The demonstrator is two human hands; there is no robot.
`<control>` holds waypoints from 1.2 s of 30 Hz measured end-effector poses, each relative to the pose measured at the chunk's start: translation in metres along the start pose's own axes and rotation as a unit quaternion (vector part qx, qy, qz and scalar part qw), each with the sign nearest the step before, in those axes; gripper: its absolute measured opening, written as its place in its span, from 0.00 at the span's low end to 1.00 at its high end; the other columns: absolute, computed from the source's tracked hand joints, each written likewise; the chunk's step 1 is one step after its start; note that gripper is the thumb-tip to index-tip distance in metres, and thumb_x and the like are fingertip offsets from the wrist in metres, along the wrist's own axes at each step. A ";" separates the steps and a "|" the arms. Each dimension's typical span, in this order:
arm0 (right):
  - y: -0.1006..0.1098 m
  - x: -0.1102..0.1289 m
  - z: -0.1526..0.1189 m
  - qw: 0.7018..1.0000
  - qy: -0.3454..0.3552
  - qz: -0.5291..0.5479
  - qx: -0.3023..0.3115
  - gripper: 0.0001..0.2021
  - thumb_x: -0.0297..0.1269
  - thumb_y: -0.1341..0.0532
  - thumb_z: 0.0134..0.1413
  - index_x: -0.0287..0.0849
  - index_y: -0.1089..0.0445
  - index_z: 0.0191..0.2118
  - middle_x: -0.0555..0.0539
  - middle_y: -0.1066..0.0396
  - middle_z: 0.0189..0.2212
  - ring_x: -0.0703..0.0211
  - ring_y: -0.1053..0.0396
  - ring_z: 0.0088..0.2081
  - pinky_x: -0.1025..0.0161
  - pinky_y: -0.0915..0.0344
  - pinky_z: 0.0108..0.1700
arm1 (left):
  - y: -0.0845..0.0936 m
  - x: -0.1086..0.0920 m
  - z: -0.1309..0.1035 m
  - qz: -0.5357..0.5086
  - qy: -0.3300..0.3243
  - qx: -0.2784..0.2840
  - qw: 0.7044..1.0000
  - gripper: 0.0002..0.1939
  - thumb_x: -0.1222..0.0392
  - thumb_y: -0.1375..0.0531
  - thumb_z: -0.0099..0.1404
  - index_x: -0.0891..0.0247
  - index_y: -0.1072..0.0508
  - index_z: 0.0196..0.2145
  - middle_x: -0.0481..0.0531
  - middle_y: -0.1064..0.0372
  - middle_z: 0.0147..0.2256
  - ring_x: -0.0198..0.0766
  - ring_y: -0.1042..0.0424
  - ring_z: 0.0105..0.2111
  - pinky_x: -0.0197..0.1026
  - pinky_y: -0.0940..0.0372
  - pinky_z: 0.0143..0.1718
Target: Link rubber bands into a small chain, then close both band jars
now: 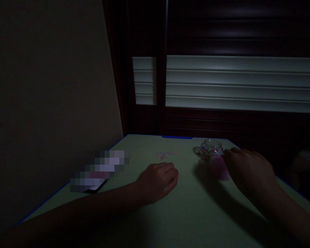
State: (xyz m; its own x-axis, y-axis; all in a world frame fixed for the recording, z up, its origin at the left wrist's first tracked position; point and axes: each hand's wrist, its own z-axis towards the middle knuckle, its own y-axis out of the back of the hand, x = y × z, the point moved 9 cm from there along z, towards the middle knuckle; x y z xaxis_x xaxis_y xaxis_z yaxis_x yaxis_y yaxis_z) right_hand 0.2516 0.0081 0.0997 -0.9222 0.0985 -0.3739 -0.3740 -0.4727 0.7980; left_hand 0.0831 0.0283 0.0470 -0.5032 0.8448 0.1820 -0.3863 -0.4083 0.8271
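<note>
My left hand (158, 181) rests on the table in a loose fist; whatever its curled fingers may hold is hidden. Just beyond it lies a small scatter of thin pink and bluish pieces (167, 155), too small to name. My right hand (248, 168) is closed, its back towards me. From its fingertips hangs a pink, motion-blurred thing (219, 167) that looks like a small plastic bag. Right behind that stands an uncapped clear jar (213, 144), partly filled with many-coloured small loops or bands.
The pale green table (181, 213) has a blue edge. On its left side lies a flat object (107, 168), blurred out by pixels. A plain wall (54, 86) rises at the left, and a dark slatted wooden panel (235, 124) stands behind the table. The light is dim.
</note>
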 end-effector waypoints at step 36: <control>-0.017 0.057 -0.004 0.947 0.117 0.289 0.076 0.12 0.33 0.49 0.54 0.42 0.29 0.28 0.45 0.29 0.27 0.61 0.33 0.26 0.65 0.45 0.26 | -0.030 0.085 -0.012 0.013 0.192 0.077 0.978 0.12 0.65 0.55 0.67 0.64 0.33 0.38 0.53 0.37 0.37 0.37 0.34 0.35 0.39 0.40 0.37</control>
State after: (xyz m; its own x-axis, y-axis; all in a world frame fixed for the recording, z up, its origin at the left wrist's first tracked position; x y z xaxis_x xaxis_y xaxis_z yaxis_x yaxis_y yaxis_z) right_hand 0.2061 0.0177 0.0630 -0.9369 -0.3435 0.0650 0.1594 -0.2545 0.9539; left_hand 0.0428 0.1085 0.0311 -0.7753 0.6314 0.0151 -0.2643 -0.3460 0.9002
